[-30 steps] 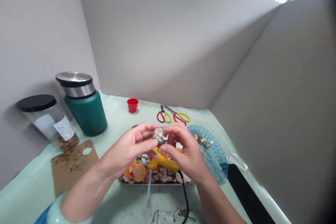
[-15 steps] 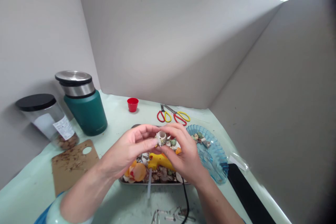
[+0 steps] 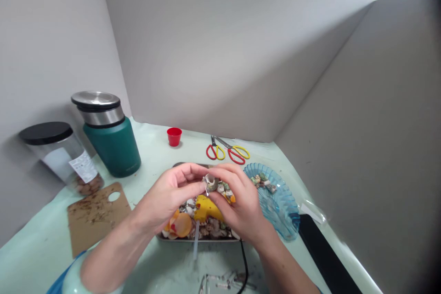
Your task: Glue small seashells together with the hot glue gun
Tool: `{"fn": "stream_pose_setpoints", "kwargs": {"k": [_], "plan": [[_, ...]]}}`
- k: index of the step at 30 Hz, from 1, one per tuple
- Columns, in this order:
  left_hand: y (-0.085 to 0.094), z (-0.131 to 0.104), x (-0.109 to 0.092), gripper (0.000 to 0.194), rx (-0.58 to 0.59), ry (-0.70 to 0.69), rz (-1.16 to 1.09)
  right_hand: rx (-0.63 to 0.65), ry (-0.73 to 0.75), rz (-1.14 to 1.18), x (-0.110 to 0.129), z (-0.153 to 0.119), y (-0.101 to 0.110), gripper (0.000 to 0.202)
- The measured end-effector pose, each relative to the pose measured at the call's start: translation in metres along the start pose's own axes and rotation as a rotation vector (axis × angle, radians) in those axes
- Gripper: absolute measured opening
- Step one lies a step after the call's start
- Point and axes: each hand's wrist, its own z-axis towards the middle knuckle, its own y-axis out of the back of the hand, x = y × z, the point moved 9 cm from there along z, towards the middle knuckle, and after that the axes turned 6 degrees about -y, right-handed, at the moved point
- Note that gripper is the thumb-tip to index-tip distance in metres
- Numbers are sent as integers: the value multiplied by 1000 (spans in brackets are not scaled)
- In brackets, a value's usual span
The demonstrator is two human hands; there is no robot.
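Observation:
Over the tray, my two hands meet around a small snail shell (image 3: 212,184) with its pale opening turned up. My right hand (image 3: 241,204) pinches the shell between thumb and fingers. Thumb and fingertips of my left hand (image 3: 172,190) close at the shell's left edge, on a small shiny piece (image 3: 206,185) whose kind I cannot make out. Beneath them a yellow glue gun (image 3: 206,208) lies on the metal tray (image 3: 182,240) of shells, its pale glue stick (image 3: 196,241) jutting over the near rim. Part of the glue gun is hidden by my right hand.
A blue scalloped plate (image 3: 280,206) with several shells stands at right, beside a black strip (image 3: 325,252). Behind are two scissors (image 3: 220,151) and a red cup (image 3: 174,137). At left stand a green flask (image 3: 112,147), a jar (image 3: 69,161) and a brown board (image 3: 96,216). A black cord (image 3: 244,262) runs near small metal pieces (image 3: 223,281).
The shell has turned a little and shifted slightly left between my fingers. My right hand has moved slightly left, while my left hand stays almost in place.

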Motion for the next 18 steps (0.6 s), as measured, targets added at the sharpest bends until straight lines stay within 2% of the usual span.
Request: {"fn": "stream_pose_setpoints", "kwargs": {"k": [11,18], "plan": [[1,1,-2,19,5,3,5,3,-39,66,-3,1,0,39],[2,0,-2,21,-2,27,47,14,-242,286,-22,1,1,37]]}}
